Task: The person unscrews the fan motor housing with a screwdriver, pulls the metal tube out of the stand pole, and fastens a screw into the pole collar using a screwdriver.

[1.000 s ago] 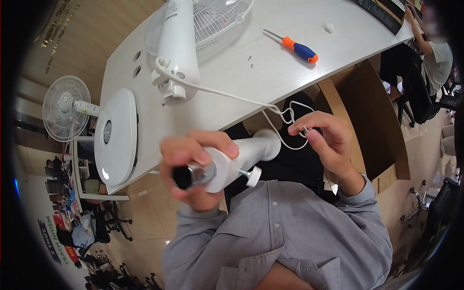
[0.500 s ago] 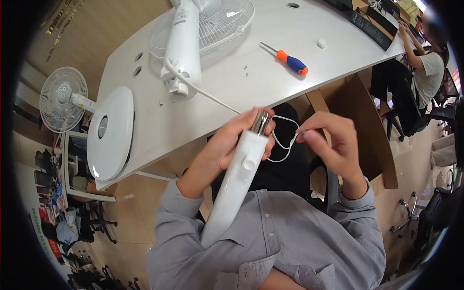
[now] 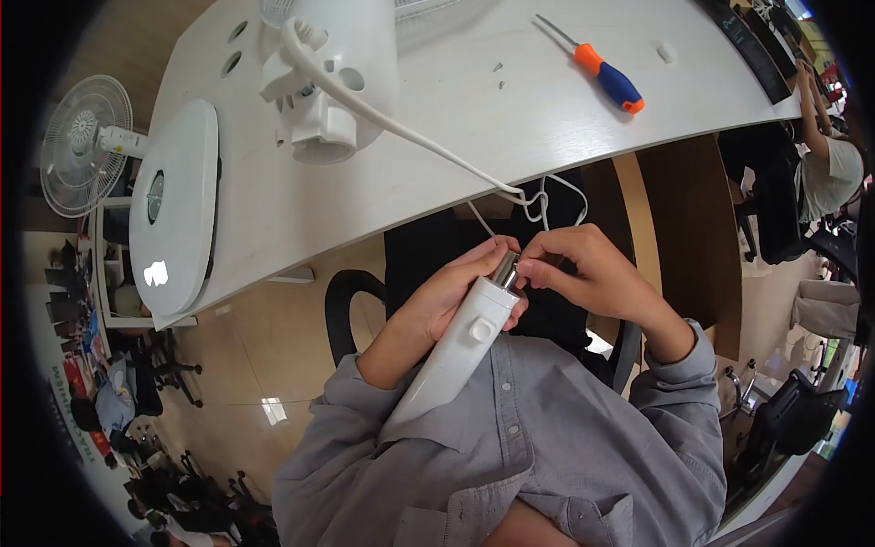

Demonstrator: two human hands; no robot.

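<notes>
My left hand (image 3: pixel 444 296) is wrapped round the upper end of a white tube (image 3: pixel 453 354), which has a round knob (image 3: pixel 480 330) and a short chrome pipe (image 3: pixel 506 271) at its top. The tube's lower end rests against my shirt. The fingers of my right hand (image 3: pixel 583 269) are pinched together at the chrome pipe; what they hold is too small to make out. On the table (image 3: pixel 428 196), the white fan body (image 3: pixel 342 82) lies with its socket end toward me, and a white cable (image 3: pixel 428 146) runs from it over the table edge.
An orange and blue screwdriver (image 3: pixel 603 77), small screws (image 3: pixel 499 76) and a white cap (image 3: pixel 666 52) lie on the table. The round white base (image 3: pixel 178 214) is at the left edge. Below right stands a cardboard box (image 3: pixel 688 237). Another person (image 3: pixel 828 169) sits at far right.
The tube swung from pointing at the camera to lying slanted against my shirt, its chrome end up. My right hand moved left, from beside the cable to the chrome pipe.
</notes>
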